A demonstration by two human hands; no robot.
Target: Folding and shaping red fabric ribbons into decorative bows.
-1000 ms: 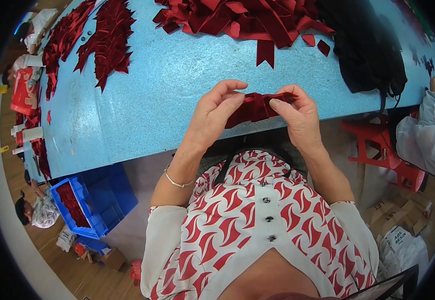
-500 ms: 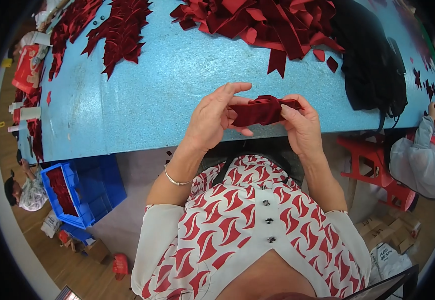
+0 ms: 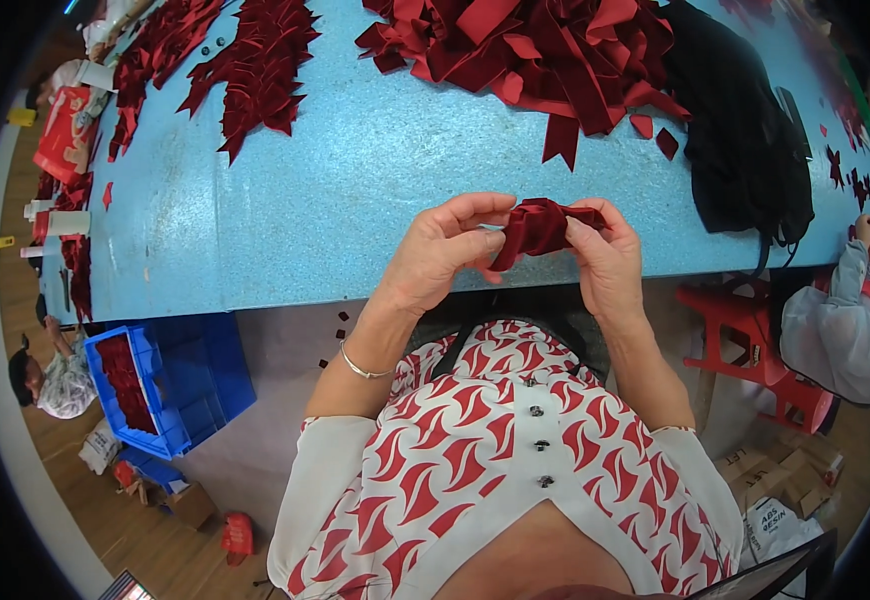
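Note:
I hold a folded piece of dark red velvet ribbon (image 3: 538, 226) between both hands, just above the near edge of the blue table (image 3: 335, 200). My left hand (image 3: 445, 252) pinches its left end with fingers curled over it. On the other end, my right hand (image 3: 607, 262) presses with the thumb on top. The ribbon is bunched into a thick fold between my fingertips.
A big heap of red ribbon pieces (image 3: 545, 50) lies at the table's far side, more cut pieces (image 3: 255, 60) at the far left. A black bag (image 3: 745, 140) sits right. A blue bin (image 3: 155, 380) stands on the floor left, a red stool (image 3: 745, 330) right. Other people sit at both sides.
The ribbon has been gathered tighter between my hands, and the hands have come closer together. The view has shifted slightly over the table.

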